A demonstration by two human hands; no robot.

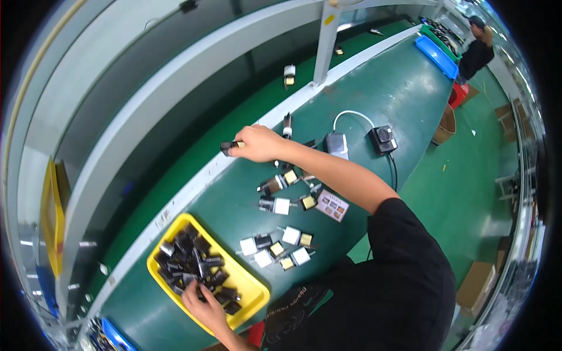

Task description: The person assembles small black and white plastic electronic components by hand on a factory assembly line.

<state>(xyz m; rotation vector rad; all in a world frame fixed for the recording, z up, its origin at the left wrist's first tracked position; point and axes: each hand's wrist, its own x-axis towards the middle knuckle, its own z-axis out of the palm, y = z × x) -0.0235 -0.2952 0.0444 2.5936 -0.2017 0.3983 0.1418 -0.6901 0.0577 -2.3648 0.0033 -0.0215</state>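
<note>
My right hand (pixel 257 144) reaches across the bench to its far rail, fingers closed round a small black block (pixel 229 147) with a pale yellow patch. My left hand (pixel 205 307) is down in a yellow tray (pixel 254 288), its fingers curled at a small black part among a heap of black parts (pixel 199 257); its grip is partly hidden. Between the hands, on the green bench (pixel 228 219), lie several small black, white and yellow pieces with thin leads, such as the white one (pixel 282 206) and another group (pixel 293 236) nearer to me.
A printed card (pixel 332 206) lies by the pieces. Beyond my right forearm are a grey box (pixel 336 145) with a white cable and a black adapter (pixel 383 139). A white post (pixel 325 47) rises from the rail. A blue tray (pixel 437 57) and a person (pixel 477 52) are at the far end.
</note>
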